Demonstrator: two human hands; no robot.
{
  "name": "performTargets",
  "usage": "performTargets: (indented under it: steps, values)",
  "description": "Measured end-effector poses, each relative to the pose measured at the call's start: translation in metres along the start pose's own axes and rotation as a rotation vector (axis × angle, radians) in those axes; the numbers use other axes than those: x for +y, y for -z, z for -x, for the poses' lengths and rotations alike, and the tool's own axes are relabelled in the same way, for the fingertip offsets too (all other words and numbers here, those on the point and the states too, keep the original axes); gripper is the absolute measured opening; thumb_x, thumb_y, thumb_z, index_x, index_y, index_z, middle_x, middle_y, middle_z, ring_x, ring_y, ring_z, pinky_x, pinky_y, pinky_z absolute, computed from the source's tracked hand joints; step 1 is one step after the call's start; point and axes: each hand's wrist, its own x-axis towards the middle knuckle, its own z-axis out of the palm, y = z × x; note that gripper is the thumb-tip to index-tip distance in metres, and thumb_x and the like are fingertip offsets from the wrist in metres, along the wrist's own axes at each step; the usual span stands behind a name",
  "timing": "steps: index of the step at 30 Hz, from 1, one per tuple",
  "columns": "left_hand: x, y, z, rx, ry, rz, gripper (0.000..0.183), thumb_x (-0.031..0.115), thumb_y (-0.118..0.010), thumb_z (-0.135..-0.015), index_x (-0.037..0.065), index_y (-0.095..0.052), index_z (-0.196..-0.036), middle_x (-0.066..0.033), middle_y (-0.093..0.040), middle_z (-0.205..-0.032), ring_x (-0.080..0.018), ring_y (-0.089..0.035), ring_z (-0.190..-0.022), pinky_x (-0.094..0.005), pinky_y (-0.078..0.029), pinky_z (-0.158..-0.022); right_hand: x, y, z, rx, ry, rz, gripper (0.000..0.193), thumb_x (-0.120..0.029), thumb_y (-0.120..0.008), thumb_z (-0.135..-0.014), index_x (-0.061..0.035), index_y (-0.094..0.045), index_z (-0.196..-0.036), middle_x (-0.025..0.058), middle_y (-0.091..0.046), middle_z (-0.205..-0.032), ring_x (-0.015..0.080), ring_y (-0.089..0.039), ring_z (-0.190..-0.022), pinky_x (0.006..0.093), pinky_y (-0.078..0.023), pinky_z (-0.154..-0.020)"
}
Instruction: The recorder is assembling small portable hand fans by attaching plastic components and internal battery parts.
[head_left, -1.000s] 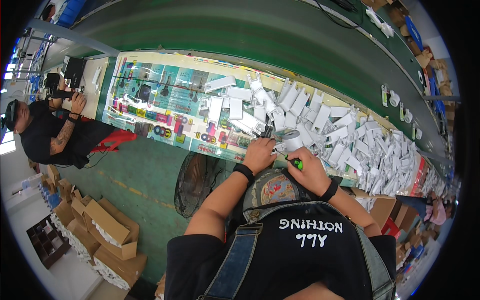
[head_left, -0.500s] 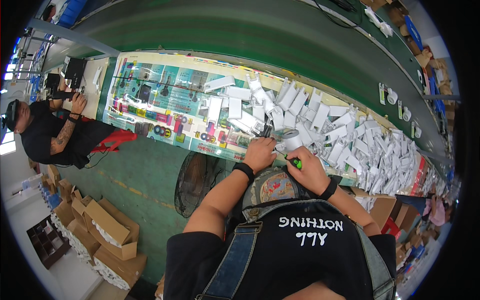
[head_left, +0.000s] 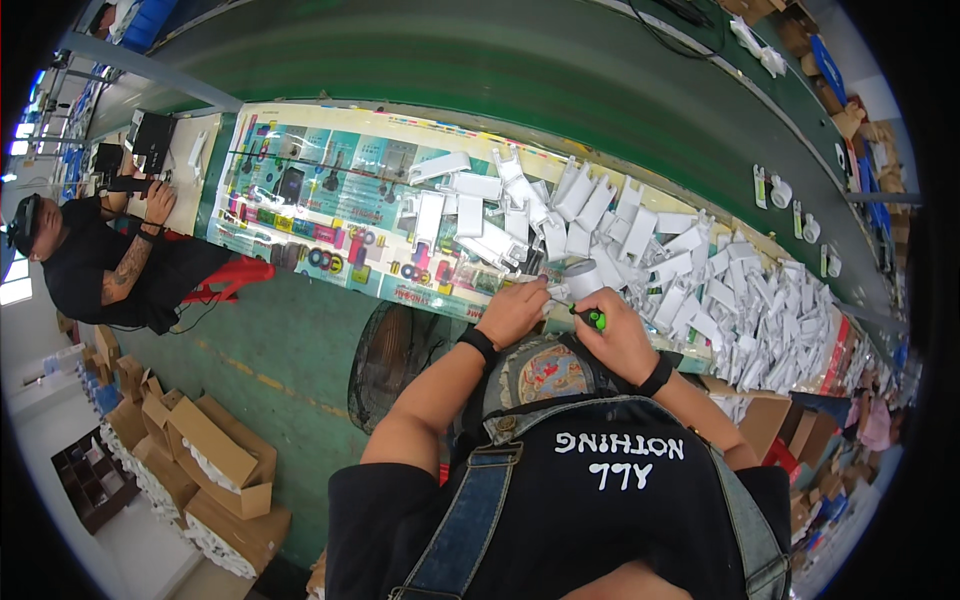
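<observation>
Screwdriver (head_left: 595,319) in R hand (head_left: 618,338) nr table edge (head_left: 420,304).

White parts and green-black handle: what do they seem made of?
White parts: probably smooth moulded plastic, judging by even colour and soft sheen. Green-black handle, in the right hand: perhaps plastic or rubber, given its bright colouring; finish unclear.

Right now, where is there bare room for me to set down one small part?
The widest bare patch is on the printed table covering, between its left end and the first white parts. The green surface beyond its far edge is also free there. Crowded: ahead of the left hand and right hand, and rightward, where white parts heap up.
</observation>
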Motion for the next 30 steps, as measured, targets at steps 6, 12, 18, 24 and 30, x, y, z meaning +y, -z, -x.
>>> performTargets:
  steps: [6, 12, 18, 24, 30]
  values:
    - [0.003, -0.0062, 0.0013, 0.056, 0.048, 0.044, 0.025, 0.006, -0.061, -0.07, 0.004, -0.051, -0.093, -0.0122, -0.057, -0.109, -0.0303, -0.057, -0.091, -0.0384, -0.046, -0.079, 0.0001, 0.0001, 0.0013, -0.019, 0.015, 0.002, 0.019, -0.008, -0.063, -0.077, -0.0037, -0.051, -0.091, 0.0136, -0.056, -0.086, 0.0335, -0.059, -0.076, 0.0374, -0.048, -0.065]
    - [0.0019, -0.0106, 0.0024, 0.038, 0.066, 0.063, 0.025, 0.004, -0.059, -0.07, 0.003, -0.051, -0.094, -0.0148, -0.057, -0.108, -0.0323, -0.056, -0.094, -0.0401, -0.045, -0.083, 0.0022, -0.0001, 0.0031, -0.015, 0.036, 0.001, 0.019, -0.007, -0.063, -0.077, -0.0043, -0.051, -0.091, 0.0133, -0.056, -0.087, 0.0332, -0.058, -0.077, 0.0371, -0.048, -0.066]
    - [0.0019, -0.0103, 0.0024, 0.026, 0.119, 0.101, 0.025, 0.004, -0.059, -0.071, 0.002, -0.051, -0.094, -0.0149, -0.058, -0.105, -0.0323, -0.056, -0.094, -0.0395, -0.045, -0.083, 0.0008, 0.0019, 0.0037, 0.0, 0.098, 0.003, 0.018, -0.007, -0.062, -0.077, -0.0044, -0.052, -0.091, 0.0125, -0.056, -0.088, 0.0326, -0.058, -0.077, 0.0369, -0.048, -0.065]
    - [0.0023, -0.0091, 0.0012, 0.051, 0.08, 0.082, 0.032, 0.005, -0.059, -0.07, 0.0, -0.052, -0.101, -0.0172, -0.058, -0.097, -0.0327, -0.056, -0.089, -0.039, -0.045, -0.08, 0.0012, 0.0021, 0.003, -0.041, 0.096, 0.001, 0.018, -0.007, -0.062, -0.077, -0.0044, -0.052, -0.092, 0.0126, -0.056, -0.088, 0.0326, -0.058, -0.077, 0.0372, -0.048, -0.065]
    - [0.0019, -0.009, 0.0011, 0.06, 0.088, 0.103, 0.03, 0.005, -0.059, -0.07, 0.0, -0.052, -0.098, -0.0169, -0.058, -0.096, -0.0329, -0.057, -0.088, -0.039, -0.046, -0.079, 0.0015, -0.0018, 0.0035, -0.034, 0.093, 0.023, 0.018, -0.008, -0.063, -0.077, -0.0042, -0.052, -0.091, 0.0127, -0.056, -0.088, 0.0328, -0.058, -0.076, 0.0374, -0.048, -0.064]
